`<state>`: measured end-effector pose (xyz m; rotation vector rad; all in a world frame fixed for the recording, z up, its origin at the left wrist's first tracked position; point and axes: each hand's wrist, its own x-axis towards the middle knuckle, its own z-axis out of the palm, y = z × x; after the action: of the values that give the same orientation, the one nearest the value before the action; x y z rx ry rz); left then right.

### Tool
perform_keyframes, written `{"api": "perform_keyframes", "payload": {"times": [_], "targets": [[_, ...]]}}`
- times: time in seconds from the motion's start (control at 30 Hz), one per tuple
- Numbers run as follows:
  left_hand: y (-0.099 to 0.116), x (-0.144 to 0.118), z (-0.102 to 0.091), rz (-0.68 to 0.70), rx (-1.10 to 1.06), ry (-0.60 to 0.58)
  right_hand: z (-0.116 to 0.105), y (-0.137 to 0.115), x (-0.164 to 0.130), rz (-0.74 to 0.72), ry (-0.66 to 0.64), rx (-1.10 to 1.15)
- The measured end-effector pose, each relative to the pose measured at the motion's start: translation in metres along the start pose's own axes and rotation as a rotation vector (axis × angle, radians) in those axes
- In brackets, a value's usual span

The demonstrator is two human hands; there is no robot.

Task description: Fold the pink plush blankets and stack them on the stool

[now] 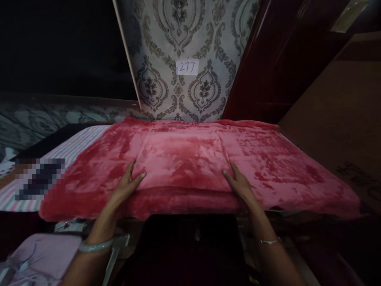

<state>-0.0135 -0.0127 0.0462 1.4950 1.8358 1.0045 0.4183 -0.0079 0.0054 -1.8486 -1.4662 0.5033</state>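
Hands: 2 are seen, the left hand (126, 184) and the right hand (239, 184), each laid flat with fingers spread, nothing pinched.
Bangles: 2 are counted, 1 pale bangle (95, 246) on the left wrist and 1 thin silver bangle (270, 241) on the right wrist.
Blanket: 1 red plush blanket (297, 171) is spread over the bed from the striped sheet to the right edge, its front hem hanging over the front edge.
Folded panel: 1 raised square fold (181, 159) is seen at the middle of the blanket, near the front edge.
Fold and hands: the fold lies between the 2 hands; its left front corner is touched by the left fingers, its right front corner by the right fingers.
Sheet: 1 striped sheet (74, 147) is left bare at the bed's left edge.
Label: 1 paper tag (187, 67) marked 277 is fixed to the patterned wall (205, 35) behind the back edge.
Cloth: 1 lilac cloth (44, 254) lies below the front left corner.
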Motion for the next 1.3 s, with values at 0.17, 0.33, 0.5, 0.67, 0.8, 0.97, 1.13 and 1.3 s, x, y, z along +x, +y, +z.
{"api": "perform_keyframes", "payload": {"times": [0.17, 0.33, 0.5, 0.67, 0.8, 0.97, 1.13, 1.3], "targets": [[-0.007, 0.003, 0.009, 0.093, 0.136, 0.102, 0.007, 0.002, -0.004, -0.015, 0.072, 0.0], [-0.012, 0.002, -0.001, 0.107, 0.241, 0.088, 0.0, 0.008, -0.009, -0.042, 0.122, -0.054], [0.038, -0.003, -0.001, 0.322, 0.564, 0.272, 0.001, -0.046, -0.006, -0.359, 0.251, -0.233], [0.095, -0.005, 0.052, 0.61, 0.777, 0.064, 0.034, -0.128, -0.003, -0.554, -0.021, -0.418], [0.082, -0.002, 0.084, 0.498, 0.854, -0.088, 0.061, -0.126, -0.005, -0.488, -0.165, -0.526], [0.055, 0.004, 0.093, 0.505, 0.867, -0.083, 0.074, -0.103, -0.005, -0.491, -0.158, -0.52], [0.045, 0.005, 0.098, 0.558, 0.836, -0.019, 0.078, -0.104, -0.005, -0.487, -0.166, -0.517], [0.041, 0.008, 0.097, 0.579, 0.801, 0.037, 0.078, -0.106, -0.006, -0.484, -0.167, -0.519]]}}
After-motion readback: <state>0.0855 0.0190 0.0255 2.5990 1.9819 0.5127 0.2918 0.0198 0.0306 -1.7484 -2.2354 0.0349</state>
